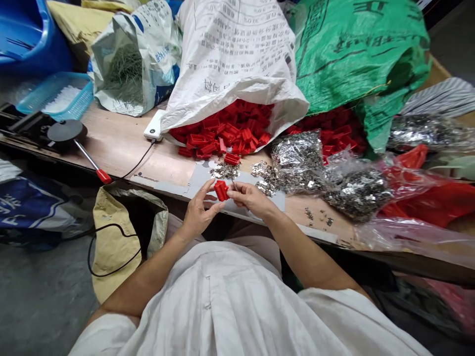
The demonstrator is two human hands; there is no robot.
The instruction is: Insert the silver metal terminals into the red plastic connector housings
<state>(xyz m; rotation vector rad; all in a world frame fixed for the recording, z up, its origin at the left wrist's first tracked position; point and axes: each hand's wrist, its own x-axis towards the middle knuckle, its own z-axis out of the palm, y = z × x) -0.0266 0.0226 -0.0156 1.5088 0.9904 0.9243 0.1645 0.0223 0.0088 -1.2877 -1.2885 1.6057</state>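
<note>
the left hand (200, 211) and right hand (253, 198) are holding one small, boxy, red plastic housing (221, 191) between their fingertips, seemingly mid-work. beyond them, countless loose red plastic housings (222, 131), seemingly remaining, are spilling from one white printed sack (237, 49); two silvery metal clip piles (225, 171) are lying nearer.

The bench (111, 131) bears sacks (237, 54) and red parts (232, 158).

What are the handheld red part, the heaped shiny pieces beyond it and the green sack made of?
Red part: probably moulded plastic, slightly glossy; its colour is even.
Shiny pieces: likely thin metal, bright silvery, giving sharp glints.
Green sack: perhaps woven plastic, with a slight sheen and stiff creases.
</note>
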